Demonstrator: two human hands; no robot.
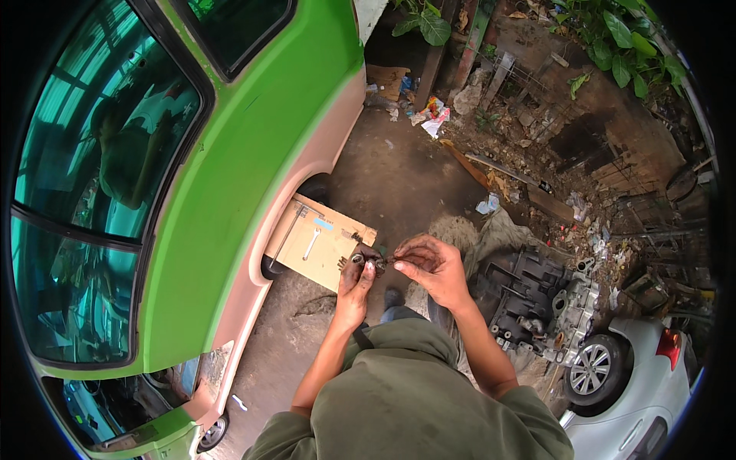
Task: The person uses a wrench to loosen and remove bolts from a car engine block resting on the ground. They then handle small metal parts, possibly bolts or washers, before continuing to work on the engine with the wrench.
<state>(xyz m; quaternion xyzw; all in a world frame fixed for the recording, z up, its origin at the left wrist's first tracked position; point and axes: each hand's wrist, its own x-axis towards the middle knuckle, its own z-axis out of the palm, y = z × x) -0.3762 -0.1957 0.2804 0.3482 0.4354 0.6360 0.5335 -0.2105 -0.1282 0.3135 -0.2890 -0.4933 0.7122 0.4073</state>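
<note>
My left hand (pixel 355 291) is closed around a small, dark, greasy metal part (pixel 371 260) with round openings, held up in front of my body. At its right end, the thumb and fingers of my right hand (pixel 435 267) are pinched together; what sits between them is too small to make out. Just to the left lies a flat piece of cardboard or box top (pixel 290 249). On it rest a combination wrench (pixel 311 244) and several small dark pieces (pixel 342 263) by the edge near my left hand.
A green car body (pixel 253 130) with a pinkish lower edge stands on the left. To the right lie engine parts (pixel 537 299) on the ground, beside a silver car (pixel 644 391). Scrap wood (pixel 468 165), litter (pixel 433 115) and leafy plants (pixel 621 54) fill the far right.
</note>
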